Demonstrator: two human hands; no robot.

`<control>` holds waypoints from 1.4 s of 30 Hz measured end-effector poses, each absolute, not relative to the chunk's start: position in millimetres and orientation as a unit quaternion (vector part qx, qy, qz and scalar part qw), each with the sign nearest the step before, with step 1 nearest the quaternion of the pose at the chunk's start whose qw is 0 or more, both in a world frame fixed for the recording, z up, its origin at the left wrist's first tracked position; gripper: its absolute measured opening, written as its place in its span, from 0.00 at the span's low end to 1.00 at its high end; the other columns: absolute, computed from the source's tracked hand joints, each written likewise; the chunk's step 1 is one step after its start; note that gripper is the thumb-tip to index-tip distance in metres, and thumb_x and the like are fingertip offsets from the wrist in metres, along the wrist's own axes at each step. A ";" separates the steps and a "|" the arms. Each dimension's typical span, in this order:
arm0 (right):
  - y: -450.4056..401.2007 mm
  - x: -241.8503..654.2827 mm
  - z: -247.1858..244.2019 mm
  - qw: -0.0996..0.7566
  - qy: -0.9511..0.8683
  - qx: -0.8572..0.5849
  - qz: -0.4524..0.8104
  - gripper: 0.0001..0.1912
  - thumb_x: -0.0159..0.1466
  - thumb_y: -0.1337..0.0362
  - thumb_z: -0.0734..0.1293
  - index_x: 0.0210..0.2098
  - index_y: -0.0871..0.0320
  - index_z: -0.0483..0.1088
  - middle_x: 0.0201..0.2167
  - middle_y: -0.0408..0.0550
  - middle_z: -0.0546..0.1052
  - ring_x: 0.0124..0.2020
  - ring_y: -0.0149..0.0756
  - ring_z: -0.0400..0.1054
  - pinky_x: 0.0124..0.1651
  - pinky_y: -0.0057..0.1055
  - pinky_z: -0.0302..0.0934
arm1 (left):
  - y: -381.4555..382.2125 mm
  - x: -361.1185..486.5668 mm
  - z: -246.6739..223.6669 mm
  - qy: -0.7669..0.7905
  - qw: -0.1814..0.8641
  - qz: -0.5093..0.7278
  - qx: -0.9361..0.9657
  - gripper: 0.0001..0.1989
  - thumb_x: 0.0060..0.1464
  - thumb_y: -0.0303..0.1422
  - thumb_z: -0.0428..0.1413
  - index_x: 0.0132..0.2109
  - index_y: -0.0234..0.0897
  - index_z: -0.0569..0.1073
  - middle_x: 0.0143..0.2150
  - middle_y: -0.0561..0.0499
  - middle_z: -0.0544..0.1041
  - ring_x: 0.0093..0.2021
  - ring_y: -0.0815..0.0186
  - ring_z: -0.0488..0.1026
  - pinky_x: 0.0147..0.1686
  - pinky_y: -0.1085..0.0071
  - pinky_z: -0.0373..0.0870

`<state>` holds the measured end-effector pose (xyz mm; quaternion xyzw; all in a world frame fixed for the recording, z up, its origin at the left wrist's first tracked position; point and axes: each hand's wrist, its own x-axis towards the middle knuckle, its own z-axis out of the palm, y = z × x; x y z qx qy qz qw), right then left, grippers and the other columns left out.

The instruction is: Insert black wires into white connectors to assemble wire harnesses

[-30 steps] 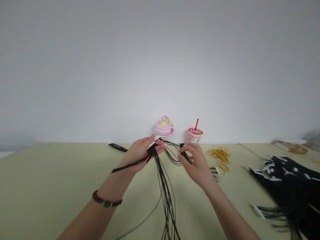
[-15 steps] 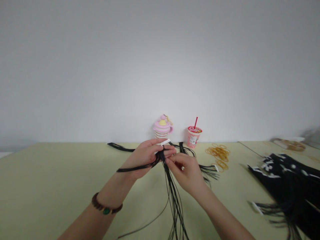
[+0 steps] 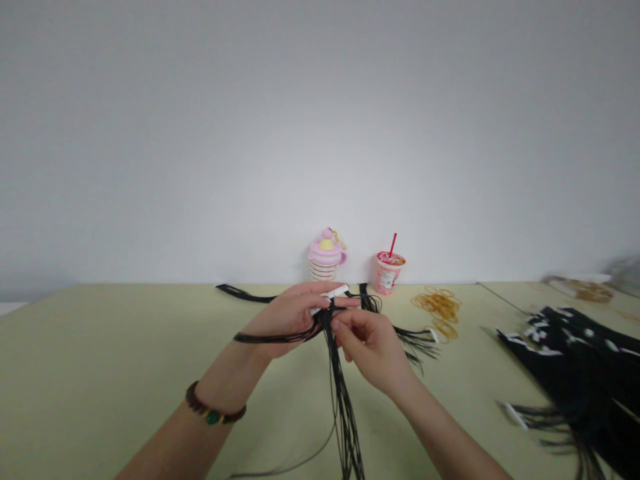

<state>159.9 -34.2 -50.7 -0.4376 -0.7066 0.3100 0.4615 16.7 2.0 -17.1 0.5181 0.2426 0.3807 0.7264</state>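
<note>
Between my hands hangs a bundle of thin black cords [image 3: 343, 400], its loose ends trailing down over the table's front. My left hand [image 3: 295, 313] grips the top of the bundle, thumb over a white strip [image 3: 339, 291] at its head. Part of the cords loops back beneath the left palm toward the wrist. Close on the right, my right hand [image 3: 367, 340] pinches the bundle just below the left fingers, with thumb and index finger together. A beaded bracelet [image 3: 213, 417] circles my left wrist.
On the pale green table [image 3: 125, 373], a pink lidded cup [image 3: 325, 257] and a red-strawed cup [image 3: 389, 275] stand by the wall. Yellow rubber bands [image 3: 440, 307] lie right of them. More black cords [image 3: 245, 295] rest behind my hands. Black material [image 3: 590, 380] covers the right side.
The white strip has tilted flatter and moved slightly right. My left fingers have shifted around it, and the hanging cords have drawn closer together and swung left.
</note>
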 end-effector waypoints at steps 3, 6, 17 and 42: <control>-36.6 160.8 -47.8 0.453 -0.724 -0.451 0.257 0.12 0.59 0.63 0.58 0.21 0.59 0.63 0.16 0.40 0.64 0.18 0.25 0.58 0.21 0.21 0.50 | 0.5 18.0 -15.8 0.247 0.721 0.386 0.520 0.15 0.44 0.24 0.53 0.42 0.36 0.74 0.41 0.42 0.77 0.44 0.62 0.72 0.45 0.71 0.65; -39.9 161.5 -44.9 0.439 -0.752 -0.464 0.163 0.10 0.59 0.66 0.58 0.22 0.59 0.64 0.17 0.41 0.67 0.19 0.26 0.59 0.23 0.22 0.50 | -4.5 22.1 -10.5 0.255 0.673 0.418 0.555 0.11 0.45 0.25 0.53 0.37 0.34 0.76 0.41 0.43 0.77 0.44 0.63 0.72 0.46 0.72 0.64; -49.3 199.5 -16.5 0.466 -0.659 -0.362 0.466 0.04 0.52 0.67 0.63 0.29 0.59 0.67 0.14 0.38 0.66 0.12 0.21 0.51 0.16 0.20 0.45 | 3.2 25.2 -21.8 0.273 0.669 0.482 0.496 0.06 0.51 0.31 0.52 0.32 0.34 0.72 0.36 0.44 0.78 0.38 0.64 0.75 0.42 0.70 0.69; -46.6 214.6 -11.3 0.608 -0.606 -0.447 0.252 0.08 0.56 0.61 0.65 0.26 0.60 0.71 0.15 0.41 0.66 0.14 0.22 0.54 0.16 0.21 0.45 | -0.4 24.9 -19.5 0.352 0.595 0.508 0.513 0.08 0.50 0.31 0.52 0.38 0.31 0.65 0.25 0.43 0.77 0.23 0.64 0.75 0.27 0.70 0.72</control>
